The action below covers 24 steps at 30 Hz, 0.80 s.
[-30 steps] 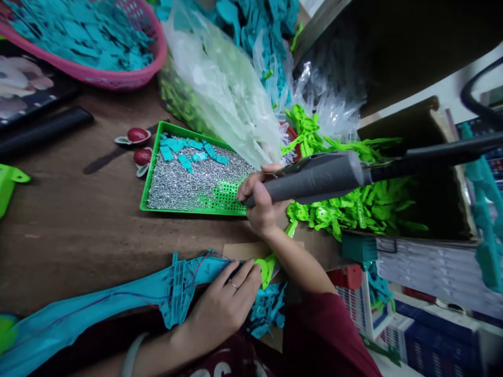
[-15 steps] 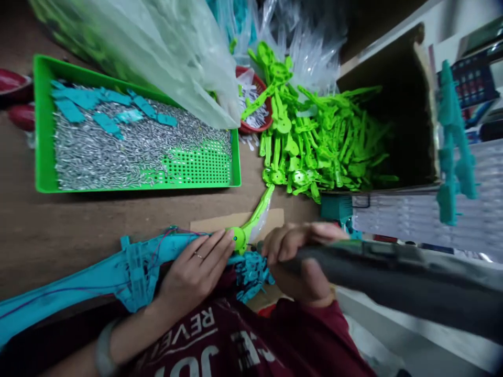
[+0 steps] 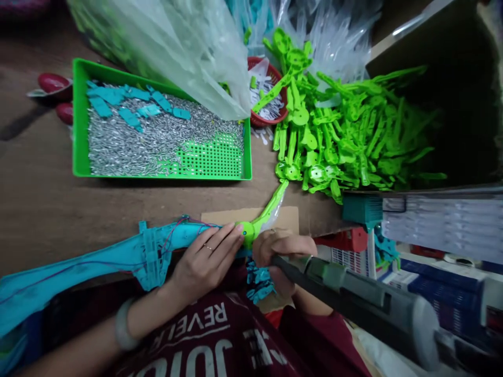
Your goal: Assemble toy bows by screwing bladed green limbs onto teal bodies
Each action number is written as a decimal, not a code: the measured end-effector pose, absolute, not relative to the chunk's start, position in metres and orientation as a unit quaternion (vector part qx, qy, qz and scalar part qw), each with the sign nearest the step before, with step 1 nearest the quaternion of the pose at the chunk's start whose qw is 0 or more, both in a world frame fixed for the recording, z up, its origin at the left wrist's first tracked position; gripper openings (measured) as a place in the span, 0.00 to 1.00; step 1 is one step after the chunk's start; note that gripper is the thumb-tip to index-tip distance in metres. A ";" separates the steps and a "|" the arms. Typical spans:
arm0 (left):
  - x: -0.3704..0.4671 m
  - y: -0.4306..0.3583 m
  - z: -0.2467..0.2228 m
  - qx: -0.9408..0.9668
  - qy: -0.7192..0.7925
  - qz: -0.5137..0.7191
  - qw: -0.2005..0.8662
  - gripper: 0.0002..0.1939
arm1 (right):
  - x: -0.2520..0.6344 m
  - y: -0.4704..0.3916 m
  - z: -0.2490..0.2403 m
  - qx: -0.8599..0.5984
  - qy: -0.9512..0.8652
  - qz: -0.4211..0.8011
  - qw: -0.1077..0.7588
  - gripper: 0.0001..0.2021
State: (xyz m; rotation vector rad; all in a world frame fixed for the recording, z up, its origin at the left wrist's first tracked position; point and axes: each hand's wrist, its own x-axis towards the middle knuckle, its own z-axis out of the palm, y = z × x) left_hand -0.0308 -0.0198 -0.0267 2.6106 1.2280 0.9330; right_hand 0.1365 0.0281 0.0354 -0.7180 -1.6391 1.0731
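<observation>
My left hand lies with its fingers together over the end of a long blue plastic part, fingertips touching the round end of a green plastic piece. A thin dark wire runs along the blue part. My right hand is wrapped round the front of a long dark power tool, close to the right of the green round end. The tool's tip is hidden by my fingers. Small blue parts hang just below, between my hands.
A green tray holds screws and blue pieces. Behind it lies a plastic bag. A red basket holds white pieces. Many green parts spill from a dark box at the right. Two red-handled objects lie far left.
The view has shifted, so the tray and green parts appear further right. The power tool has swung, its rear end now lower and more fully visible. Both hands keep their places by the green round end.
</observation>
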 end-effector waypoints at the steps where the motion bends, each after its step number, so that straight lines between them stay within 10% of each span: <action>1: -0.029 -0.020 -0.027 0.858 0.406 0.309 0.055 0.18 | 0.139 0.031 0.038 -0.284 -0.683 0.465 0.487 0.10; 9: -0.053 -0.033 0.006 0.835 0.454 0.302 0.080 0.16 | 0.141 0.095 0.061 -0.288 -0.651 0.448 0.541 0.12; 15: -0.138 0.016 0.026 0.880 0.423 0.185 0.112 0.28 | 0.133 0.072 0.068 -0.463 -0.666 -0.115 0.574 0.20; 24: -0.139 0.056 0.035 0.940 0.319 0.034 0.114 0.10 | 0.101 0.043 0.039 -0.372 -0.894 0.246 0.033 0.16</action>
